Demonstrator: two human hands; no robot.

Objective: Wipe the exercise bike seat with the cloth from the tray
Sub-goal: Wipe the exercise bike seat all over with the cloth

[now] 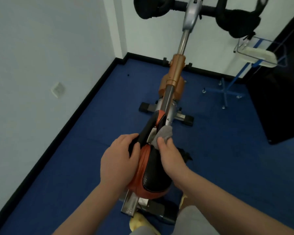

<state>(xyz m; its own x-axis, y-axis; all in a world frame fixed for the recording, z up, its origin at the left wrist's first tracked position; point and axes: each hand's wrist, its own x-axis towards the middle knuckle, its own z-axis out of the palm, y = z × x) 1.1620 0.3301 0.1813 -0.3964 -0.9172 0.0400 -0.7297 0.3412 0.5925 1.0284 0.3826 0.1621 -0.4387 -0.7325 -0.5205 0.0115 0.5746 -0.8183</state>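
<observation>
The exercise bike seat (152, 173), black with orange sides, is right below me in the middle of the view. My left hand (119, 160) grips the seat's left side, fingers wrapped over its top. My right hand (171, 156) presses a grey cloth (162, 134) against the right side of the seat near its narrow nose. The cloth is bunched under my fingers, and part of it sticks out ahead of them. The tray (255, 53), a wire-rimmed one on a blue stand, is at the far right with a white cloth lying in it.
The bike's orange and silver post (176, 72) runs up to black padded handlebars (239, 21). Blue carpet (75, 167) covers the floor. White walls close the left and back. A black panel (282, 99) stands at the right. The blue stand's wheeled feet (225, 94) spread out beside the bike.
</observation>
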